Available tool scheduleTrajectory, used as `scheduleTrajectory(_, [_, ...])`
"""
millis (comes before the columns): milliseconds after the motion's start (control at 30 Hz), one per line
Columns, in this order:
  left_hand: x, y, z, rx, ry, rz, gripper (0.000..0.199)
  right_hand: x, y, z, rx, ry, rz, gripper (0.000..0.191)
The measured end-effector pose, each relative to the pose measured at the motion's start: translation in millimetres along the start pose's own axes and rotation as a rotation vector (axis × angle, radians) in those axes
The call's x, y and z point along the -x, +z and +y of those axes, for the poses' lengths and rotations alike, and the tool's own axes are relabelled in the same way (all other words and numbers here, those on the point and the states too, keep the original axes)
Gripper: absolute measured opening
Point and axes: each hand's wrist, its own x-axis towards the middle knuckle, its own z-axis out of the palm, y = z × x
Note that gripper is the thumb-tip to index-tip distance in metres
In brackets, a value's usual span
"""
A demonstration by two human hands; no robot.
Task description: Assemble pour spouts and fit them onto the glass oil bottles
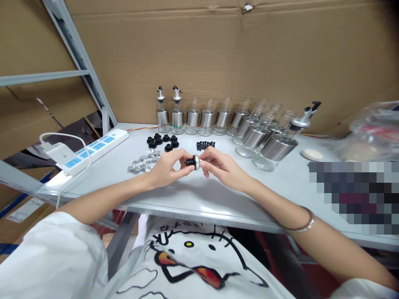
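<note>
Between my two hands, just above the table, lies a bottle pourer turned on its side, its ribbed black stopper pointing left. My left hand pinches it by the stopper end and collar. The fingertips of my right hand close on its silver spout end, which they mostly cover. Left of my left hand lie several silver pourer tops. Behind them several black rubber stoppers sit in a group. A row of small black levers is just beyond my hands.
Several glass bottles with steel sleeves line the back of the table; three carry pourers. On the left is a power strip with a plugged-in white charger. A white oval object and plastic bags are at right.
</note>
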Motion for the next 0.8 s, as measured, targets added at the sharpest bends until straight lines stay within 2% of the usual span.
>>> scheduleTrajectory(133, [-1.1,4.7,-1.8,-0.009,-0.07,0.007,0.014,-1.4,1.9,0.1,0.3,-0.151,0.186,0.018])
scheduleTrajectory(200, [-2.1,5.3,-0.4,0.007,-0.083,0.026,0.017,0.1,3.8,-1.3,0.339,-0.152,0.223,0.016])
scheduleTrajectory(300, [-2.2,4.2,2.7,0.039,-0.159,0.019,0.024,3.2,6.9,-4.0,0.216,-0.065,0.111,0.017])
scheduleTrajectory(400, [-0.2,3.4,4.0,0.076,-0.232,-0.045,0.034,4.1,9.2,-4.5,0.047,0.035,0.015,0.023])
scheduleTrajectory(533, [3.1,4.5,4.3,0.273,-0.237,-0.119,0.029,2.0,8.9,0.7,-0.155,0.115,0.039,0.024])
scheduleTrajectory(600, [3.6,5.1,6.3,0.351,-0.282,-0.136,0.025,0.8,7.7,3.8,-0.227,0.134,0.059,0.025])
scheduleTrajectory(700, [3.5,5.4,10.3,0.386,-0.344,-0.153,0.025,-0.2,5.8,6.4,-0.286,0.127,0.053,0.026])
scheduleTrajectory(800, [3.2,5.1,12.1,0.406,-0.344,-0.16,0.025,-0.3,4.6,6.1,-0.276,0.123,0.036,0.026])
